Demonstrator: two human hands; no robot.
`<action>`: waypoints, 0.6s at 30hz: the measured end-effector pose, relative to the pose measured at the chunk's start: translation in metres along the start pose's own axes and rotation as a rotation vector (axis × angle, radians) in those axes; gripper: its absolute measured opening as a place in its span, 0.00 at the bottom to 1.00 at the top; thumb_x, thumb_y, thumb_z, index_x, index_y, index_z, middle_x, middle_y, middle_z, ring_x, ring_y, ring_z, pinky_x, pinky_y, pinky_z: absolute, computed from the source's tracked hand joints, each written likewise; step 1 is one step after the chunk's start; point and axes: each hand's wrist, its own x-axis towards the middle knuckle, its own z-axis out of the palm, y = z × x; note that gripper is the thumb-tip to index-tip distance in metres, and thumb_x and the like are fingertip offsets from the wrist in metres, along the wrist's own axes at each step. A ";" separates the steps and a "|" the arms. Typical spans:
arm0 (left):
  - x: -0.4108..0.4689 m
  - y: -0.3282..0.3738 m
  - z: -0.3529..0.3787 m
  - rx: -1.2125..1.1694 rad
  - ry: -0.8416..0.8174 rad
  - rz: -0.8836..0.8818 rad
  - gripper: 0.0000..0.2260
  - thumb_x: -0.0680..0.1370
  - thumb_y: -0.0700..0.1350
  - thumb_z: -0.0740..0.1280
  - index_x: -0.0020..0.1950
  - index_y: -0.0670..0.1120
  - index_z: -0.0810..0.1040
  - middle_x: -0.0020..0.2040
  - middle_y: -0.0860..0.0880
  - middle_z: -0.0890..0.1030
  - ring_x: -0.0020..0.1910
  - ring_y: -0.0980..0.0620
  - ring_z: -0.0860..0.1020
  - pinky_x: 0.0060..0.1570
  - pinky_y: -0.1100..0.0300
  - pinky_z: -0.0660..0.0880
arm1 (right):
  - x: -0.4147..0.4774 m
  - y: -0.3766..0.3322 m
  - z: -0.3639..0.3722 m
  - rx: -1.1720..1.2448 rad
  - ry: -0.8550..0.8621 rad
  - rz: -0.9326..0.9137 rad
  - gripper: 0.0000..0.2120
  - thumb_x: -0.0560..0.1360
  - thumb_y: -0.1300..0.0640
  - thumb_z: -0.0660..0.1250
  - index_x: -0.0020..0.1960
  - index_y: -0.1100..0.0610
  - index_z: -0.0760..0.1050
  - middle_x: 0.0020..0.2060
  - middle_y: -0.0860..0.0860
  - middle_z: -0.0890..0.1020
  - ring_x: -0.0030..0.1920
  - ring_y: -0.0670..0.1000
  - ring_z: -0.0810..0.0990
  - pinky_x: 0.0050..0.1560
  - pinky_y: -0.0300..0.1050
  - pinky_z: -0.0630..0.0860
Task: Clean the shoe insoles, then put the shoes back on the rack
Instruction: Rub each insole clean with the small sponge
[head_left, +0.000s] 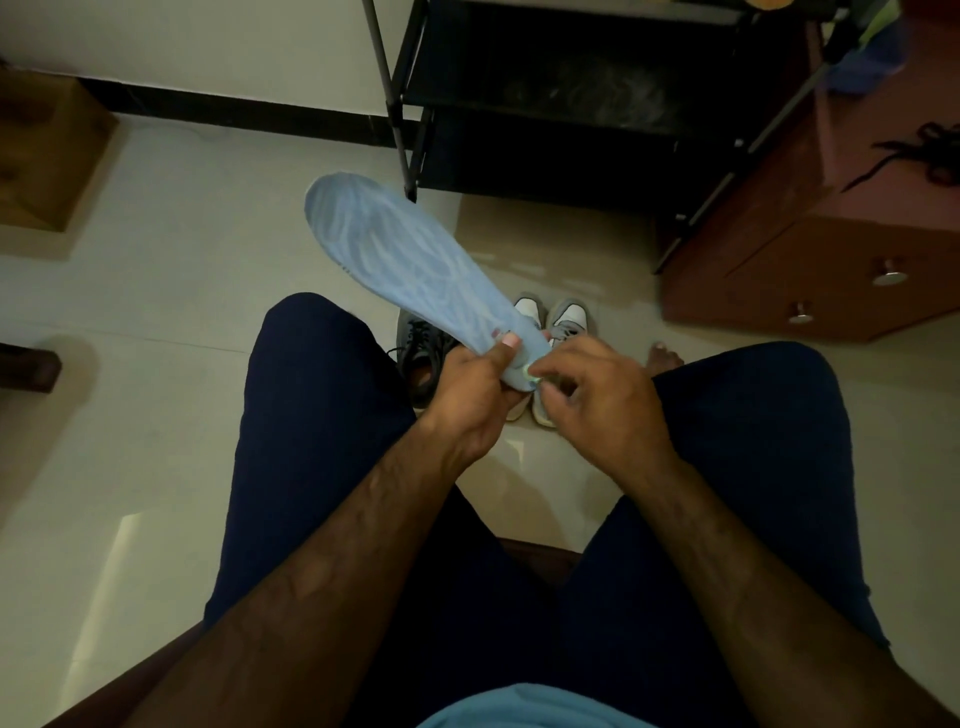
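The insole (410, 260) is light blue with pale wavy lines. The rack (571, 104) is black. The shoes (550, 332) look grey and white, maybe.

The long blue foam insole (405, 260) is held above the pale tiled floor (182, 312), between the seated person's knees, with its toe end pointing forward and left. The left hand (467, 395) grips its heel end. The right hand (608, 400), just to the right, pinches the same end. Below the hands, on the floor, a dark lace-up shoe (421, 348) lies left of a pair of grey-and-white sneakers (569, 317). The black metal shoe rack (571, 130) stands behind them. A brown wooden drawer cabinet (831, 249) stands right of the rack. A brown cardboard box (47, 156) sits far left.
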 end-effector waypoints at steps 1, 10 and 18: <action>0.000 0.000 -0.001 0.003 -0.002 0.000 0.11 0.86 0.38 0.60 0.64 0.38 0.78 0.56 0.41 0.84 0.54 0.44 0.84 0.57 0.48 0.81 | -0.005 -0.005 0.002 0.011 -0.044 -0.054 0.09 0.73 0.61 0.72 0.51 0.52 0.85 0.48 0.48 0.82 0.44 0.50 0.82 0.42 0.52 0.81; 0.004 -0.001 -0.002 -0.022 0.004 0.006 0.09 0.85 0.38 0.60 0.61 0.38 0.78 0.60 0.38 0.83 0.58 0.41 0.82 0.60 0.44 0.79 | -0.002 -0.004 -0.001 -0.047 -0.041 -0.117 0.08 0.72 0.62 0.71 0.49 0.53 0.85 0.47 0.48 0.82 0.43 0.50 0.82 0.39 0.52 0.81; 0.007 0.003 -0.003 -0.074 0.004 0.005 0.07 0.85 0.38 0.60 0.57 0.41 0.78 0.65 0.35 0.81 0.65 0.37 0.80 0.67 0.39 0.75 | 0.003 -0.002 -0.004 -0.058 -0.013 -0.103 0.08 0.72 0.62 0.72 0.50 0.53 0.85 0.48 0.48 0.82 0.43 0.49 0.81 0.40 0.48 0.80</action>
